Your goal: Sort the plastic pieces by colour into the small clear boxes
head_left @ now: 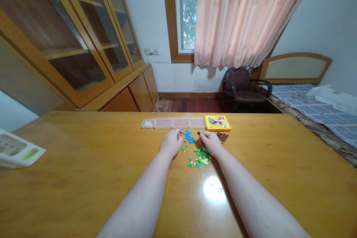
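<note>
My right hand (211,142) pinches a small black toy brick (198,133) between thumb and finger. It hovers just above a loose pile of green, yellow and cream toy bricks (201,158). A heap of brown bricks (222,137) shows partly behind that hand. My left hand (170,144) rests on the table with its fingers curled together, beside the pile of blue bricks (188,137). What those fingers hold, if anything, is hidden. Between the hands a few stray green and yellow bricks lie apart from the main pile.
Clear plastic trays (180,123) stand in a row along the far side of the table (83,178), touching a yellow box (218,123) at their right. A white power strip (19,149) sits at the left edge. Beyond are a chair (242,83), a bed (315,108) and a cabinet (111,70).
</note>
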`<state>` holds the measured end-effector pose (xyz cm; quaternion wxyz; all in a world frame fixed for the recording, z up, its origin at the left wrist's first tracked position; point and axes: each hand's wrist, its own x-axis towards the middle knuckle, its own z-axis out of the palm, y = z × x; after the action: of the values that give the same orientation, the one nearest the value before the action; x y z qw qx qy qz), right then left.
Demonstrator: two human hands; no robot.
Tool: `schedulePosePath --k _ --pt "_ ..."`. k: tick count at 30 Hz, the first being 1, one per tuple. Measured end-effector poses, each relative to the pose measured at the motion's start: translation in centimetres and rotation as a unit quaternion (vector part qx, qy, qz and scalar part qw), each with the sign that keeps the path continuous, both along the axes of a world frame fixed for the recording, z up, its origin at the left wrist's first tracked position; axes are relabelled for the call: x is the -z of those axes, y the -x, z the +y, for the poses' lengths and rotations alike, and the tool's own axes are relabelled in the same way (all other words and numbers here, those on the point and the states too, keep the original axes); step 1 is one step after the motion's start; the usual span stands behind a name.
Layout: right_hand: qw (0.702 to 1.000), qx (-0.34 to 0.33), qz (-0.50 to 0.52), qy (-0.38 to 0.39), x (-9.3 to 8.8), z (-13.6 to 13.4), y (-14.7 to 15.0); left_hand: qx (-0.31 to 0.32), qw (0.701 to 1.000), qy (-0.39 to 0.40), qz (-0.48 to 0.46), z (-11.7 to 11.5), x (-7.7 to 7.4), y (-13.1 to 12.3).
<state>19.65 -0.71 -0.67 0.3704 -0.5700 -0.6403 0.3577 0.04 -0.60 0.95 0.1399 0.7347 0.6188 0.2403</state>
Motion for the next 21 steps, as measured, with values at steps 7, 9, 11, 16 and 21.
schedulePosePath --k 7,9,11,16,21 --pt "0.99 -0.087 0.089 0.063 -0.12 -0.32 0.12 0.004 1.0 -0.026 0.009 0.4 0.63 -0.07" --pt "0.985 -0.118 0.1 0.082 -0.34 -0.49 0.18 0.003 1.0 -0.014 0.021 0.43 0.75 -0.11" --pt "0.981 -0.124 0.113 0.094 -0.44 -0.55 0.26 0.003 1.0 -0.004 0.03 0.44 0.8 -0.13" --pt "0.994 -0.052 0.087 0.051 -0.25 -0.28 0.21 0.024 0.999 0.006 0.046 0.3 0.38 -0.18" --pt "0.997 -0.019 -0.066 -0.037 -0.36 -0.25 -0.08 0.042 0.997 0.015 0.057 0.05 0.04 -0.18"
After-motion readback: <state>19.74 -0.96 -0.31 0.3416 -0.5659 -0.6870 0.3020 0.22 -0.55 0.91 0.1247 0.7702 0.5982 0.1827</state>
